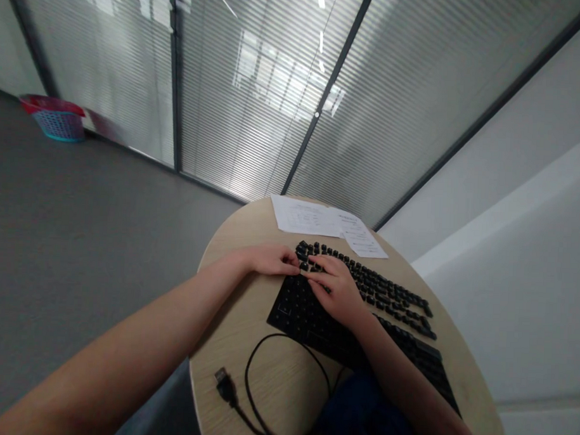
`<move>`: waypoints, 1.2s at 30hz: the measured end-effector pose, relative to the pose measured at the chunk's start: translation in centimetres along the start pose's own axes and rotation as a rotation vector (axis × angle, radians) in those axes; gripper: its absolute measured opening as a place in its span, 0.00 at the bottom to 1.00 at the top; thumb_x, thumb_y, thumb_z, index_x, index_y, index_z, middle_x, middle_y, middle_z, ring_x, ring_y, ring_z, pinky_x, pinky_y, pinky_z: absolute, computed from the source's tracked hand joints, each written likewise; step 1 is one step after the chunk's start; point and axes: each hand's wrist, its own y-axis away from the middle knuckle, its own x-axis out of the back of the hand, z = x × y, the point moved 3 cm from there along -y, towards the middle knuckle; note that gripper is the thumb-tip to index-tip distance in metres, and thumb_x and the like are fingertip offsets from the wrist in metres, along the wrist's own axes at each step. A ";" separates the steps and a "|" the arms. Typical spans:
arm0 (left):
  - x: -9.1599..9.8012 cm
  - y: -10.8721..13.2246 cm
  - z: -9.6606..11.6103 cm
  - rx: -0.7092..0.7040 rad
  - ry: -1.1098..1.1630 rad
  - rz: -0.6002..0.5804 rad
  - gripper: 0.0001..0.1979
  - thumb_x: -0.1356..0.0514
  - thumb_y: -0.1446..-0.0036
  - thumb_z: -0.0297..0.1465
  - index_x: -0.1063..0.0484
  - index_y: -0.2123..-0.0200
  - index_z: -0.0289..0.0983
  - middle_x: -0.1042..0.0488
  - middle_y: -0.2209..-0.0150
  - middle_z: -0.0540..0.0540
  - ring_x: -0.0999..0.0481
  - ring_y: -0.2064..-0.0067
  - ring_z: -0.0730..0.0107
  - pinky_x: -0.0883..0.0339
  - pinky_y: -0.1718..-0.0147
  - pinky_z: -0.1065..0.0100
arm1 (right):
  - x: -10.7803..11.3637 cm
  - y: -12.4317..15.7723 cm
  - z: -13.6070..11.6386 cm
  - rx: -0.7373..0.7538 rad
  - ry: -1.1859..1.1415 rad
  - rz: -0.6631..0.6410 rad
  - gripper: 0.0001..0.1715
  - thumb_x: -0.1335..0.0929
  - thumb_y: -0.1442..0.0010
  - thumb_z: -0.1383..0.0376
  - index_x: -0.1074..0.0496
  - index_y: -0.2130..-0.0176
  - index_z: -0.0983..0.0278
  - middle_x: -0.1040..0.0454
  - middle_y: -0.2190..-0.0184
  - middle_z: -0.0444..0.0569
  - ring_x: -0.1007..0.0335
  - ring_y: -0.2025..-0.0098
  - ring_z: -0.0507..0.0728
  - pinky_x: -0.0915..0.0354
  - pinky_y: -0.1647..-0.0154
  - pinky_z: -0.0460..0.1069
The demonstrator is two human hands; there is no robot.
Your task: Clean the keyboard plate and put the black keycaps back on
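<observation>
On the round table lies a black keyboard (291, 309), its left section showing bare key positions without caps. Behind it, loose black keycaps (387, 291) stand in several rows. My left hand (275, 260) rests at the keyboard's upper left corner, fingers curled in and closed; whatever may be between them is hidden. Over the keyboard's upper left part, my right hand (334, 285) reaches leftward with its fingers stretched and somewhat apart. Its fingertips are close to the left fingers and beside the leftmost keycaps. No held object shows in it.
Printed paper sheets (313, 217) lie at the table's far edge. A black cable with a USB plug (226, 386) loops near the front. The wooden tabletop (236, 241) has a curved edge. A red and blue basket (60, 122) stands on the floor by the glass partition (246, 114).
</observation>
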 end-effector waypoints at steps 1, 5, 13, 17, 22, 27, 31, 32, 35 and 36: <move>-0.1 0.1 0.3 0.012 -0.051 0.002 0.18 0.42 0.40 0.44 0.20 0.60 0.37 0.22 0.68 0.49 0.29 0.67 0.68 0.40 0.68 0.69 | 0.8 -0.4 0.5 -0.019 0.004 0.039 0.13 0.33 0.34 0.67 0.18 0.54 0.58 0.23 0.45 0.54 0.29 0.42 0.62 0.35 0.39 0.63; -0.4 0.0 1.4 0.053 -0.243 0.040 0.23 0.41 0.41 0.51 0.18 0.58 0.39 0.20 0.66 0.45 0.26 0.67 0.63 0.40 0.69 0.66 | 2.7 -2.8 4.5 -0.126 0.057 0.033 0.12 0.32 0.35 0.65 0.18 0.57 0.58 0.18 0.54 0.53 0.24 0.49 0.61 0.32 0.43 0.61; -0.8 -0.1 1.8 0.113 -0.338 0.056 0.23 0.38 0.44 0.51 0.19 0.56 0.40 0.19 0.62 0.41 0.23 0.63 0.57 0.36 0.66 0.64 | -0.6 -6.4 13.7 -0.529 0.305 -0.400 0.12 0.29 0.38 0.62 0.16 0.57 0.60 0.17 0.54 0.51 0.24 0.47 0.63 0.34 0.41 0.56; -0.7 0.0 2.0 0.110 -0.335 0.049 0.23 0.39 0.42 0.52 0.19 0.56 0.41 0.19 0.61 0.41 0.23 0.62 0.56 0.36 0.65 0.63 | -2.3 -7.6 14.6 -0.528 0.326 -0.473 0.13 0.28 0.39 0.59 0.16 0.57 0.59 0.17 0.56 0.52 0.23 0.48 0.64 0.34 0.44 0.54; -0.8 -0.1 1.7 0.094 -0.336 0.053 0.23 0.39 0.42 0.53 0.19 0.57 0.41 0.20 0.62 0.42 0.23 0.63 0.57 0.36 0.66 0.64 | -3.5 -8.1 14.9 -0.525 0.303 -0.546 0.10 0.27 0.42 0.60 0.16 0.60 0.57 0.16 0.59 0.48 0.22 0.52 0.61 0.33 0.49 0.51; -0.9 -0.2 1.5 0.068 -0.326 0.055 0.23 0.39 0.43 0.53 0.19 0.58 0.41 0.20 0.64 0.42 0.24 0.64 0.57 0.36 0.67 0.63 | -4.1 -8.1 15.4 -0.539 0.266 -0.573 0.11 0.27 0.42 0.63 0.17 0.58 0.57 0.16 0.59 0.45 0.21 0.54 0.57 0.32 0.50 0.49; -0.8 -0.2 1.5 0.059 -0.316 0.054 0.23 0.38 0.44 0.53 0.19 0.58 0.41 0.21 0.65 0.42 0.24 0.65 0.57 0.37 0.68 0.64 | -4.4 -8.1 15.7 -0.535 0.258 -0.552 0.11 0.27 0.42 0.62 0.17 0.58 0.57 0.16 0.58 0.46 0.22 0.52 0.58 0.33 0.49 0.49; -0.8 -0.2 1.5 0.057 -0.310 0.056 0.23 0.37 0.44 0.53 0.19 0.58 0.41 0.21 0.65 0.42 0.24 0.65 0.57 0.37 0.68 0.64 | -4.5 -8.1 15.7 -0.530 0.256 -0.545 0.10 0.27 0.42 0.62 0.17 0.58 0.57 0.17 0.57 0.46 0.23 0.51 0.59 0.33 0.48 0.50; -0.7 -0.2 1.4 0.058 -0.308 0.052 0.24 0.38 0.43 0.54 0.19 0.57 0.41 0.21 0.64 0.42 0.24 0.65 0.58 0.39 0.70 0.64 | -4.7 -8.4 15.5 -0.502 0.237 -0.527 0.10 0.26 0.42 0.62 0.17 0.59 0.57 0.17 0.57 0.46 0.23 0.51 0.59 0.33 0.48 0.50; -0.7 -0.2 1.4 0.055 -0.316 0.049 0.24 0.38 0.43 0.53 0.19 0.57 0.41 0.21 0.64 0.42 0.25 0.66 0.58 0.40 0.70 0.65 | -4.7 -8.6 15.4 -0.491 0.227 -0.520 0.10 0.26 0.42 0.63 0.17 0.59 0.58 0.17 0.57 0.46 0.23 0.51 0.59 0.33 0.48 0.50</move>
